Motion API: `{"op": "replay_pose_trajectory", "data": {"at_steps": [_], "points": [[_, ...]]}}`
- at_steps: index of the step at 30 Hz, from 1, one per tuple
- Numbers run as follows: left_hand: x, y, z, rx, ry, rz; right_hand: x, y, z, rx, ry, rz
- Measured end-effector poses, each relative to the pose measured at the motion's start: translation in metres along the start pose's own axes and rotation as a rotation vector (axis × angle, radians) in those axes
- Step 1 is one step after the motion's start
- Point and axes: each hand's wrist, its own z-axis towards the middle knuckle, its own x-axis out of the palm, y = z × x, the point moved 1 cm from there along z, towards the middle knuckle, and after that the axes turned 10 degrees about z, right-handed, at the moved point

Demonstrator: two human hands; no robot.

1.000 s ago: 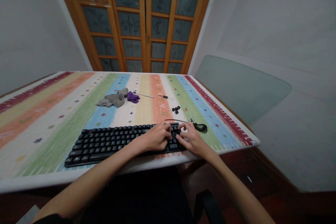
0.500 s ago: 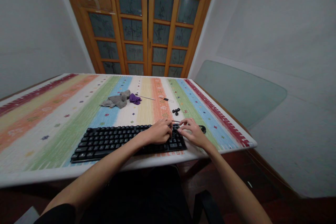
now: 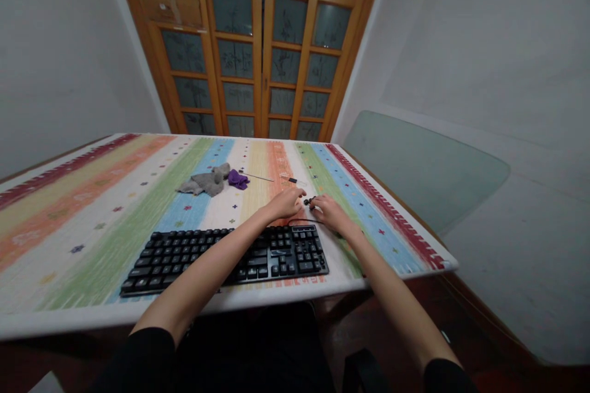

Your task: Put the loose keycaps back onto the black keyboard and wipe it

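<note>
A black keyboard (image 3: 258,258) lies along the near edge of the table, with some bare spots among the keys at its right end. Beyond its right half sits a small cluster of loose black keycaps (image 3: 308,201). My left hand (image 3: 286,202) reaches over the keyboard, fingers stretched towards the keycaps from the left, with nothing visible in them. On the other side, my right hand (image 3: 330,212) has its fingertips at the keycaps, thumb and fingers apart. Its fingers partly cover the cluster, so exact contact is hard to see.
A grey cloth (image 3: 203,183) and a purple cloth (image 3: 238,179) lie farther back on the striped tablecloth (image 3: 133,209). Right of them are a thin dark rod (image 3: 258,177) and a small black piece with wire loops (image 3: 292,180). The keyboard's cable (image 3: 302,220) runs behind it.
Both hands have left the keyboard's right end and moved forward to the loose keycaps. The keyboard's right-hand keys are now uncovered. The view has shifted slightly.
</note>
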Motion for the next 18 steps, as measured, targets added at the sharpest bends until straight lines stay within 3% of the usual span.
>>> {"op": "replay_pose_trajectory", "data": {"at_steps": [8,11,15,18], "points": [[0.025,0.002,0.026,-0.025,0.028,0.005,-0.012,0.007,-0.007,0.071,-0.04,0.073],[0.03,0.002,0.03,-0.022,0.038,-0.007,-0.021,0.027,-0.018,0.053,-0.014,0.154],[0.033,0.003,0.031,-0.02,0.031,-0.03,-0.027,0.063,-0.039,-0.062,0.132,0.407],[0.033,0.005,0.031,-0.014,0.015,-0.048,-0.026,0.082,-0.048,-0.124,0.192,0.476]]}}
